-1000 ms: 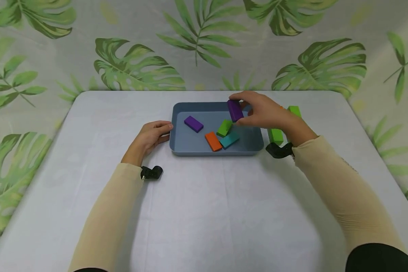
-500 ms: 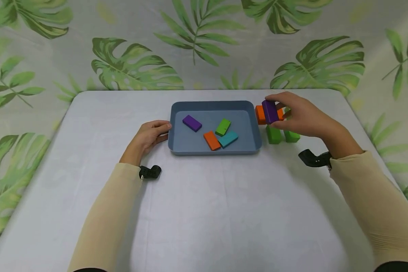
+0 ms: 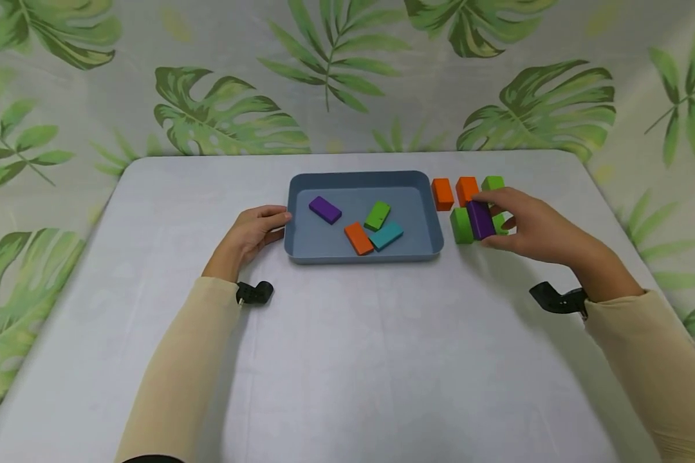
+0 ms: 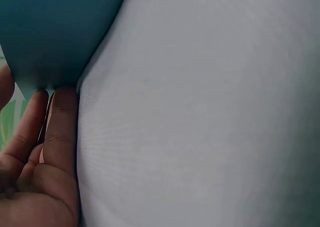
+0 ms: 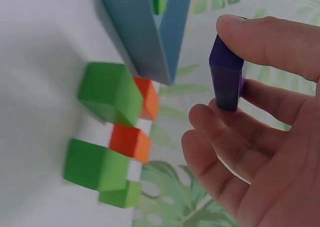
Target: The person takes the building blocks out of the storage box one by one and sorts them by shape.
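Note:
My right hand (image 3: pixel 535 225) pinches a purple block (image 3: pixel 481 220) between thumb and fingers, to the right of the tray. In the right wrist view the block (image 5: pixel 227 77) stands out clear of the green and orange blocks behind it. In the head view it overlaps the nearer green blocks. My left hand (image 3: pixel 255 235) rests at the left end of the blue-grey tray (image 3: pixel 365 260). Its fairly straight fingers (image 4: pixel 62 122) touch the outer wall. Inside the tray lie a second purple block (image 3: pixel 325 210), a green block (image 3: pixel 378 215), an orange block (image 3: pixel 358 238) and a teal block (image 3: pixel 387 236).
Just right of the tray, two orange blocks (image 3: pixel 443 194) stand in a back row with a green block (image 3: pixel 492 182). Nearer is another green block (image 3: pixel 462 226), with one more partly behind the held block. A white cloth (image 3: pixel 336 360) covers the table; a leaf-print cloth hangs behind.
My right hand has carried the purple block from over the tray to the right, then nearer to me, over the green blocks. The left hand has stayed at the tray.

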`<state>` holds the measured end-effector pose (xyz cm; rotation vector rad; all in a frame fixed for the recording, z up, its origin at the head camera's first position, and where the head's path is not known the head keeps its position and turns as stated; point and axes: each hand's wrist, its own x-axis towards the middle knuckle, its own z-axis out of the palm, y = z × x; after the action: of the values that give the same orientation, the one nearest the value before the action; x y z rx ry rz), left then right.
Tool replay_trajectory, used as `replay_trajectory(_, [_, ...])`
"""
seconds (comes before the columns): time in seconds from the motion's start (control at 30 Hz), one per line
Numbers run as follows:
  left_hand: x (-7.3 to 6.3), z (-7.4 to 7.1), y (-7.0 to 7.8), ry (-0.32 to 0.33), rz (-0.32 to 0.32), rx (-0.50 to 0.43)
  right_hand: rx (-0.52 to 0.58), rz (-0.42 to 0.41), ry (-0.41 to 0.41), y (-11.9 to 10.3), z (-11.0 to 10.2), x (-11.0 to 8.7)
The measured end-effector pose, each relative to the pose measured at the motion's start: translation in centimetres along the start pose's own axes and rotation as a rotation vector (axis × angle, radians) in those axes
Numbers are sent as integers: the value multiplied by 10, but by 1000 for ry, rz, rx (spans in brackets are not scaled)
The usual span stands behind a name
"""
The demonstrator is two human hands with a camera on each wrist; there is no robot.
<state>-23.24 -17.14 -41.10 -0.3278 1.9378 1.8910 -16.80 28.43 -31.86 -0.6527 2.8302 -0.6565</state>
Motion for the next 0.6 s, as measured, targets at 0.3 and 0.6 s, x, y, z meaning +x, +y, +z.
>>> replay_trajectory(0.3, [-3,-1,2,-7,0,0,18,-15,-108,-1,33,-5])
replay_trajectory(0.6, [-2,-1,2,-18,1,8,15,-15,-153,3,57,-2])
